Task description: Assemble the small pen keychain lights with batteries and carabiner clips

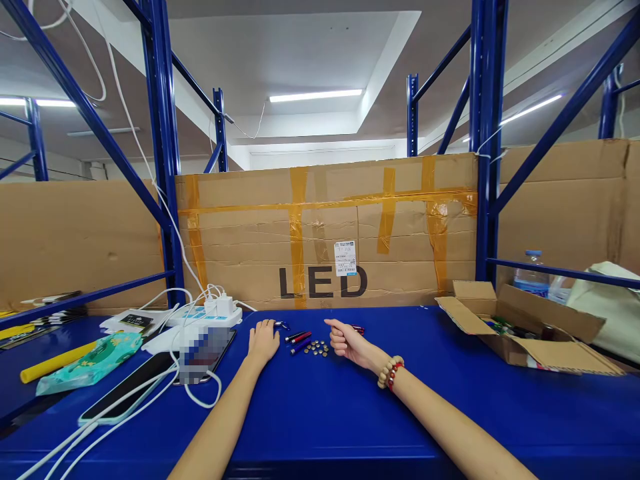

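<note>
While discs [316,349] lie loose, cables [96,423] sprawl left; an open carton [570,355], right.

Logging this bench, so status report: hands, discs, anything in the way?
Left hand palm-down at blue table; right hand curled; either's grip unclear. Small round discs loose between hands, beside pen-like cylinders. Phone off left, apart from discs.

On a blue tabletop [310,420], the left hand [264,341] lies palm down beside a small blue object [283,325], while the right hand [349,339] curls near small round discs [317,348] and slim coloured tubes [299,337], an open cardboard box [537,347] standing well to the right.
</note>
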Demonstrator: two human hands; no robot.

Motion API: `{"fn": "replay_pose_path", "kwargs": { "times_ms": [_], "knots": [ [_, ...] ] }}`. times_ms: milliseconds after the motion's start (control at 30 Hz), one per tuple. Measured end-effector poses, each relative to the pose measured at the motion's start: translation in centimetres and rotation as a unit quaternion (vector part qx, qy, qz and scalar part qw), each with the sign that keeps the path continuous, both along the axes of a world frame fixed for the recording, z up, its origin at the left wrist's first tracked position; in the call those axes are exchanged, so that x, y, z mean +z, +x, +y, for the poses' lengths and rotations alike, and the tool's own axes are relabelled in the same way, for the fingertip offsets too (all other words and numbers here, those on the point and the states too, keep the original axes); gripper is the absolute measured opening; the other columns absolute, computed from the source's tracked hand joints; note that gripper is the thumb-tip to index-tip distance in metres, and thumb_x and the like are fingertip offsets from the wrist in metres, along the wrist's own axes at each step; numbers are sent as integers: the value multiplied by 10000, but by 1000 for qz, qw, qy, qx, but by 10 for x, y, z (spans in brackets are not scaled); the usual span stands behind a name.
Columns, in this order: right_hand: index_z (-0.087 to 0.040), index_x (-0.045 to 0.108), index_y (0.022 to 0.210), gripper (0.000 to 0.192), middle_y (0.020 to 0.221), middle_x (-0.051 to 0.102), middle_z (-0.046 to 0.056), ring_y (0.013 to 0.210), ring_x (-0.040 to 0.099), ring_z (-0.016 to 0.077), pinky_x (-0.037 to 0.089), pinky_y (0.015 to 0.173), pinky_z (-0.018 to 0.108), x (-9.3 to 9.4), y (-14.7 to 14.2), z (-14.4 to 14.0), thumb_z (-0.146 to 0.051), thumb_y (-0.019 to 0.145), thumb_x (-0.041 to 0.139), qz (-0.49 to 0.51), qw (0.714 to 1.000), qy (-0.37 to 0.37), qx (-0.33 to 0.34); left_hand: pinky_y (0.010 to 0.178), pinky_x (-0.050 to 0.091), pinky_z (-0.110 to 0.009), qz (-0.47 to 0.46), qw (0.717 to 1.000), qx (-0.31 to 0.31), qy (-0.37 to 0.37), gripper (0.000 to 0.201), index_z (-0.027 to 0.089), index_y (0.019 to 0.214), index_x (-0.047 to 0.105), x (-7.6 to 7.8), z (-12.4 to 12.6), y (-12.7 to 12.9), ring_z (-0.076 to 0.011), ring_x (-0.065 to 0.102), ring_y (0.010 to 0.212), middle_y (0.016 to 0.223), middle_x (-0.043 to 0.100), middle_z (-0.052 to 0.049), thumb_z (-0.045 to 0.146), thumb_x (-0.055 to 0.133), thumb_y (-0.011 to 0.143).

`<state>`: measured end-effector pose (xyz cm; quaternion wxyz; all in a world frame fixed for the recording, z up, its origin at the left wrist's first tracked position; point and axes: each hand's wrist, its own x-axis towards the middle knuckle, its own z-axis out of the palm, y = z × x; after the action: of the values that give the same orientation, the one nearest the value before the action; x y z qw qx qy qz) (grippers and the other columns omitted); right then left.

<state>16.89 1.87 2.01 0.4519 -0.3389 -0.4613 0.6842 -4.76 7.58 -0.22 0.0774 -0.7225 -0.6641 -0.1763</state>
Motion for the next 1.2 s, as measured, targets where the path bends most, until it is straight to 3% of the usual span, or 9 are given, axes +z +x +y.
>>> {"fn": "replay_pose_path", "kwargs": {
  "times_ms": [400,900,1200],
  "knots": [
    [-182,401,589,330,396,208,-134,357,137,26,126,355,166,-7,1,7,-371,807,560,-4,1000,9,-16,961,294,-381,18,1000,-12,-12,406,148,1292,411,-1,1,-6,-254,361,1227,1345,433,-117,213,342,897],
    [-160,501,712,273,424,324,-116,357,238,18,148,373,167,-11,-2,6,-395,744,636,-35,997,41,-62,876,348,-348,-5,1000,-30,-3,247,142,1041,568,1,-2,-3,-248,464,1067,1118,563,-119,236,394,894],
    [-154,527,696,297,414,321,-116,356,242,19,181,363,161,-12,-1,7,-426,726,644,-49,993,69,-80,809,394,-338,-96,994,-26,37,250,126,1043,492,5,-4,2,-245,542,973,958,605,-132,168,274,928]
  ]
}}
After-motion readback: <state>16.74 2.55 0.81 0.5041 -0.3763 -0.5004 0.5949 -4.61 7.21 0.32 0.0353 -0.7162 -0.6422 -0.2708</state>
